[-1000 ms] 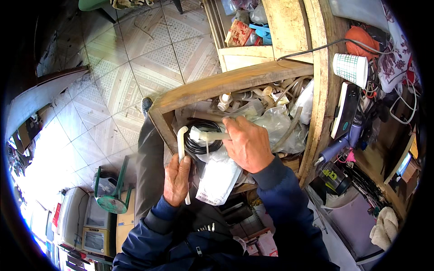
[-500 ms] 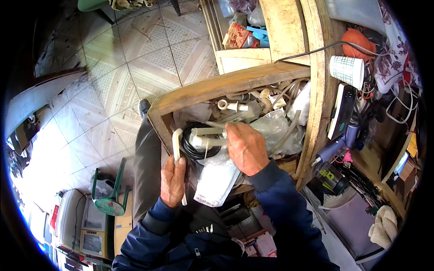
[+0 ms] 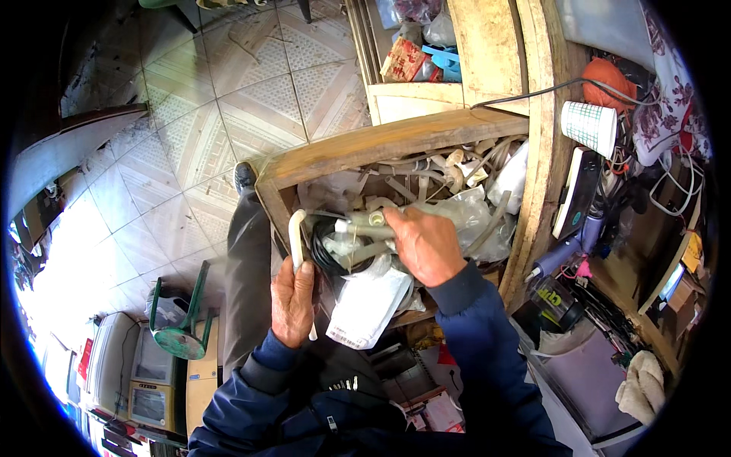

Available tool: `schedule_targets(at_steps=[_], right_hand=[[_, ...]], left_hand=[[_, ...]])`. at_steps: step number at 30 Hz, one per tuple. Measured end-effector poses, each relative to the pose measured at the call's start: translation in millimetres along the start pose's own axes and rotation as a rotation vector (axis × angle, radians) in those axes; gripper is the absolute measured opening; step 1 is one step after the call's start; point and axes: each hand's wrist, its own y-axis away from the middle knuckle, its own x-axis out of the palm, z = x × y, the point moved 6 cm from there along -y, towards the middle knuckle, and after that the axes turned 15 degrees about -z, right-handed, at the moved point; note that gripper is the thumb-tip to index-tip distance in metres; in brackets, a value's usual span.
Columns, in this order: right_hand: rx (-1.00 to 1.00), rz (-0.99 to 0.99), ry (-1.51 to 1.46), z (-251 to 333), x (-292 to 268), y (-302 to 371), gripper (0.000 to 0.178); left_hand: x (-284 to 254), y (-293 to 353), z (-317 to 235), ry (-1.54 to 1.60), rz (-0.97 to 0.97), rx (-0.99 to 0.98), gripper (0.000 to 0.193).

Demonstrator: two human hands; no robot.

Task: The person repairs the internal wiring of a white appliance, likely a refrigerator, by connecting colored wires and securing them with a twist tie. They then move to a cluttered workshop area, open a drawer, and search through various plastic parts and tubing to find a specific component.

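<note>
My left hand [image 3: 292,305] is closed around a white bent plastic pipe [image 3: 297,242], its crooked end pointing up, at the drawer's left side. Inside the open wooden drawer [image 3: 381,148], my right hand [image 3: 428,247] has its fingers curled on a pale plastic pipe fitting [image 3: 365,228]; the fingertips are partly hidden. Between the hands lies a coil of black cable [image 3: 323,257], partly under the pale pieces. A white packet with a printed label [image 3: 365,308] leans over the drawer's near edge. Clear plastic bags [image 3: 466,213] lie right of my right hand.
Behind my right hand, the drawer holds more pipe fittings and hoses [image 3: 454,171]. To the right, a shelf carries a checked paper cup [image 3: 588,128], an orange ball-like bundle [image 3: 609,81] and tangled cords. A green stool [image 3: 180,343] stands on the tiled floor at left.
My right hand has shifted slightly right and down, and the pale fittings beneath it have turned and moved. The elbow fitting at the drawer's back has gone from its place. My left hand keeps the bent pipe.
</note>
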Motion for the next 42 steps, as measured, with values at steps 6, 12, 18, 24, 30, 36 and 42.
schedule_targets(at_steps=[6, 12, 18, 24, 30, 36, 42], right_hand=[[-0.086, -0.057, 0.093, 20, -6, 19, 0.031], [-0.063, -0.079, 0.015, 17, -7, 15, 0.029], [-0.065, -0.072, -0.117, 17, -5, -8, 0.03], [-0.092, -0.012, -0.031, 28, 32, -38, 0.009], [-0.161, 0.048, -0.036, 33, 43, -56, 0.012], [-0.203, 0.281, 0.044, 38, 50, -67, 0.01], [-0.116, 0.002, -0.083, 26, 29, -65, 0.019]], left_hand=[[6, -5, -6, 0.007, -0.033, -0.003, 0.034], [6, -8, -7, 0.023, -0.026, -0.044, 0.035], [12, -8, -16, 0.017, -0.043, -0.089, 0.035], [11, -11, -13, 0.005, -0.015, -0.062, 0.032], [7, -10, -14, -0.015, -0.063, -0.117, 0.025], [10, -11, -13, 0.035, -0.06, -0.154, 0.027], [11, -11, -19, 0.048, -0.026, -0.133, 0.028]])
